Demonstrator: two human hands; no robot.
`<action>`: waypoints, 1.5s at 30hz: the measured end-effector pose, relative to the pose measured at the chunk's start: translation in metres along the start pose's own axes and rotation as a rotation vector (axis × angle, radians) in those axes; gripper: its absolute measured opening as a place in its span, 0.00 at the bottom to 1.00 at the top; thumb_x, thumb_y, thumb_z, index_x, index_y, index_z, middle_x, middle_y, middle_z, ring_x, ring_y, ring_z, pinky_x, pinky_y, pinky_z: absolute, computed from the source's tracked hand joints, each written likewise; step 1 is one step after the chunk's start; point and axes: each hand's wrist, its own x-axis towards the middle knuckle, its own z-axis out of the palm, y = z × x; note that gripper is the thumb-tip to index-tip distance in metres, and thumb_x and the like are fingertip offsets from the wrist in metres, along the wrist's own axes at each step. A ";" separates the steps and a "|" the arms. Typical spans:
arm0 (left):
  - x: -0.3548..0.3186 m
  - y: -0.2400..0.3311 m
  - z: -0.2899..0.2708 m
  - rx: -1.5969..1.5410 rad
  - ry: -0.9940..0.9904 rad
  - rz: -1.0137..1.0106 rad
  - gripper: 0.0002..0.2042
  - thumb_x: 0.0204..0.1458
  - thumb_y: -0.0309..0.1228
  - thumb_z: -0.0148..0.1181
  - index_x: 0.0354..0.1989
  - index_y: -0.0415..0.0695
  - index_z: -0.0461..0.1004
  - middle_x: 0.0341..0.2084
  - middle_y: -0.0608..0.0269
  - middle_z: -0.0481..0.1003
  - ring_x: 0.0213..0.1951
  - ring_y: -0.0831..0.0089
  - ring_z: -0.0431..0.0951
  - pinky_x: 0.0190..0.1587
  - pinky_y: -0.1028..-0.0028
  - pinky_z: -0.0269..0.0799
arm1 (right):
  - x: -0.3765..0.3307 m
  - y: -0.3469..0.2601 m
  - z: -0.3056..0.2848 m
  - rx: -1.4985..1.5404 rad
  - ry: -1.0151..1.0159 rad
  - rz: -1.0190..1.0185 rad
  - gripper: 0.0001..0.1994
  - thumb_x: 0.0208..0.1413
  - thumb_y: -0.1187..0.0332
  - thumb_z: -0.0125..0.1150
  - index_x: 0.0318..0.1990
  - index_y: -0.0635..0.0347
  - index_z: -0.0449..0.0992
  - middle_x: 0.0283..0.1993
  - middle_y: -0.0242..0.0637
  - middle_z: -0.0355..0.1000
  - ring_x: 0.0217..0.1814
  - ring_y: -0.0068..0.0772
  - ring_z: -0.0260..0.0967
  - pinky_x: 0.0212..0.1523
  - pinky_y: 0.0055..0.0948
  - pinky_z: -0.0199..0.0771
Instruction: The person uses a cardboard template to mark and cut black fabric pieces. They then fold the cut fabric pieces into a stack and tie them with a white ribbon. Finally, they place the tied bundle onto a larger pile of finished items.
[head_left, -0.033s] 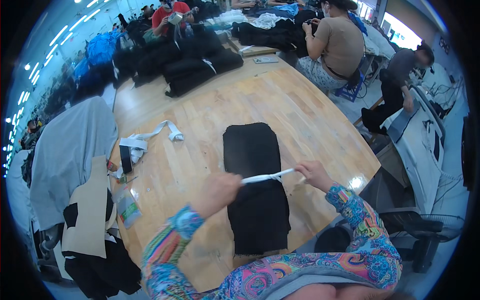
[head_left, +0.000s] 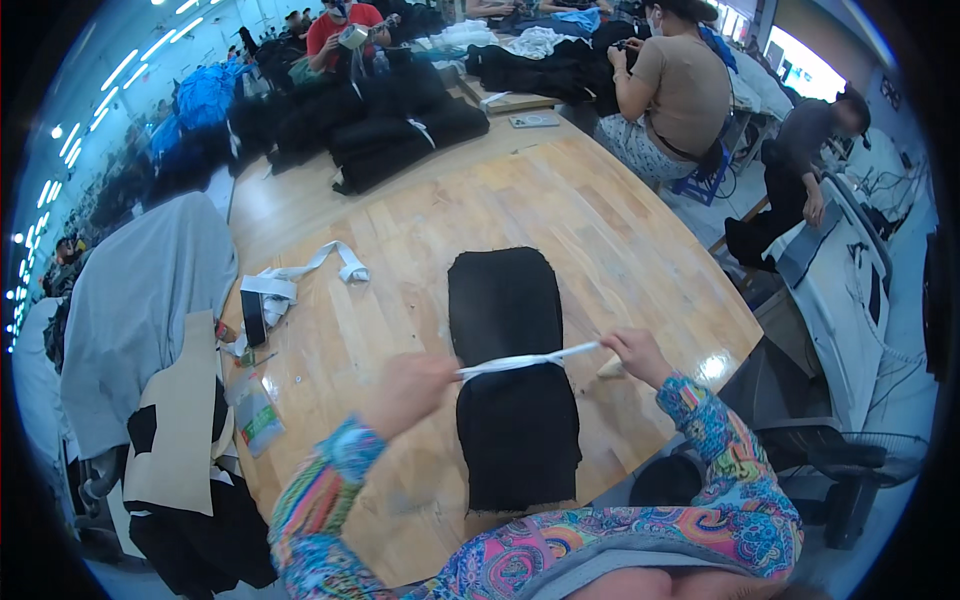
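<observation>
A stack of black fabric pieces (head_left: pixel 507 300) lies lengthwise before me on the wooden table (head_left: pixel 380 330). Across its middle runs a white fabric strip (head_left: pixel 515 363), crossed over itself on top near the right edge of the stack. My left hand (head_left: pixel 408 392), blurred by motion, is closed on one end at the left side of the stack. On the right, my right hand (head_left: pixel 638 357) pinches the other end, and the strip looks taut between them. Whether it passes fully beneath the stack is hidden.
To the left lie a loose white strip (head_left: pixel 325 262), a black phone-like object (head_left: pixel 253 318) and a plastic packet (head_left: pixel 258 415). Grey cloth (head_left: pixel 150 310) and tan card (head_left: pixel 180 430) stand beside the table edge. Black bundles (head_left: pixel 400 145) are at the back; co-workers sit beyond.
My left hand has moved left and slightly down, and my right hand slightly right. The strip has drawn out longer and lies flatter across the black stack.
</observation>
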 end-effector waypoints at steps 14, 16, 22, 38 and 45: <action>0.025 0.046 0.010 -1.773 0.119 -0.310 0.15 0.62 0.37 0.45 0.26 0.41 0.68 0.27 0.63 0.71 0.30 0.74 0.70 0.45 0.74 0.67 | 0.006 -0.102 0.046 1.756 0.496 0.864 0.19 0.59 0.49 0.53 0.22 0.51 0.68 0.19 0.27 0.65 0.20 0.21 0.60 0.23 0.19 0.61; 0.042 0.061 0.010 -1.922 0.192 -0.380 0.18 0.62 0.38 0.47 0.18 0.48 0.60 0.15 0.67 0.63 0.20 0.77 0.64 0.38 0.74 0.68 | 0.004 -0.093 0.060 1.879 0.467 0.762 0.20 0.59 0.48 0.52 0.21 0.50 0.64 0.15 0.26 0.60 0.16 0.19 0.57 0.21 0.17 0.59; 0.030 0.043 -0.010 -1.793 0.258 -0.680 0.19 0.58 0.34 0.52 0.15 0.48 0.58 0.08 0.72 0.53 0.11 0.79 0.55 0.21 0.72 0.62 | 0.014 -0.040 0.065 1.625 0.415 0.913 0.22 0.59 0.49 0.54 0.17 0.45 0.57 0.10 0.22 0.47 0.08 0.17 0.41 0.09 0.19 0.42; -0.009 0.018 0.032 -0.174 -0.415 -0.095 0.10 0.54 0.38 0.55 0.35 0.44 0.72 0.26 0.51 0.74 0.31 0.51 0.76 0.33 0.59 0.70 | -0.049 -0.077 0.100 0.627 0.166 0.264 0.25 0.50 0.63 0.68 0.12 0.61 0.58 0.12 0.26 0.51 0.17 0.15 0.44 0.16 0.26 0.45; 0.028 0.027 0.010 0.045 -0.442 0.295 0.10 0.53 0.35 0.56 0.34 0.40 0.75 0.32 0.57 0.76 0.41 0.60 0.75 0.39 0.63 0.69 | -0.054 -0.067 0.109 0.548 0.209 0.209 0.24 0.51 0.65 0.67 0.12 0.61 0.58 0.11 0.30 0.50 0.16 0.17 0.44 0.16 0.28 0.46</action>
